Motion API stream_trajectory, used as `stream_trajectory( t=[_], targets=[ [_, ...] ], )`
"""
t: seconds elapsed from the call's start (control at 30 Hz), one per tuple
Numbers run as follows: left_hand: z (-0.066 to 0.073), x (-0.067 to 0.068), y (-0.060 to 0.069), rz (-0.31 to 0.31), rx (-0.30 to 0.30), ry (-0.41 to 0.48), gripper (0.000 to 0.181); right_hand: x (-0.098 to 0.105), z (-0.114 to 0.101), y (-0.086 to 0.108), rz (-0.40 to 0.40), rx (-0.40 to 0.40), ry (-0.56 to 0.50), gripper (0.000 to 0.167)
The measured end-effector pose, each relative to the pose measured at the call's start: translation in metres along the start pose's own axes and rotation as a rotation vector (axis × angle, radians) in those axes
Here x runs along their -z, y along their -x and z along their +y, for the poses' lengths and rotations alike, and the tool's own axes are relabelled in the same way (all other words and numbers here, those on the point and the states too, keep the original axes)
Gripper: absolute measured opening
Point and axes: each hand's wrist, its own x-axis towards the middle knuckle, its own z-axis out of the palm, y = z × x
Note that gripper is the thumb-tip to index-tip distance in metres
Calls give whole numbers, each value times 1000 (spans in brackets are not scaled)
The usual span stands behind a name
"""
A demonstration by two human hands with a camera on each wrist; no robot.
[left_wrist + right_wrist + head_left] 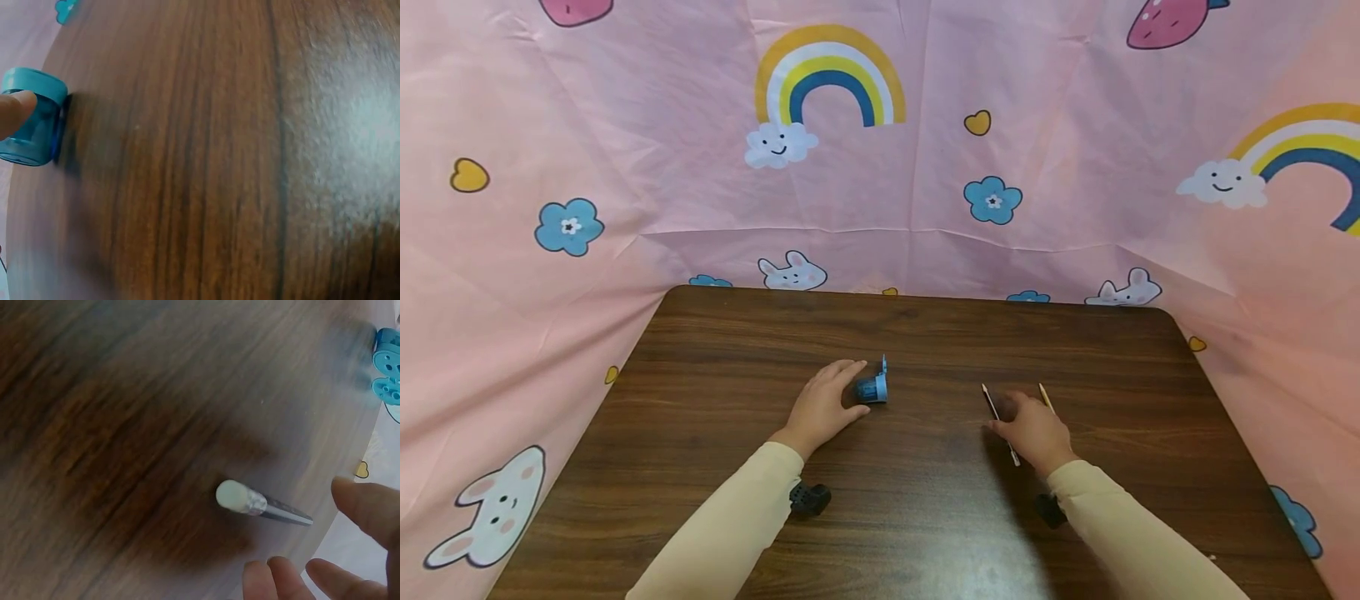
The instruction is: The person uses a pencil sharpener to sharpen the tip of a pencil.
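A blue pencil sharpener [872,389] with a see-through body lies on the table, its lid flipped out. Around its left end reaches my left hand [822,407], thumb and fingers spread apart. In the left wrist view the thumb [17,111] overlaps the sharpener; whether it touches cannot be told. Over a dark pencil [1013,454] is my right hand [1036,429], its thumb and fingers apart. The right wrist view shows this pencil's pale eraser end [232,496] between thumb and fingers, with no grip on it. A yellowish pencil [1046,398] is partly hidden behind the right hand.
The dark wood-grain table [925,333] has rounded far corners. A pink cloth [865,192] printed with rainbows, flowers and rabbits hangs behind it and at both sides. Dark wrist devices [810,499] sit below both hands.
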Motion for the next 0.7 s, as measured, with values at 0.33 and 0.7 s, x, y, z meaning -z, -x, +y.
stream_trajectory(
  t=[0.33,0.7],
  targets=[
    [-1,-6,-1,11,-84,-54,63,-3,0,-2,4,-6,-2,42],
    [-1,-16,-4,-6,-115,-46,60,-8,-3,-7,24,19,55,26]
  ],
)
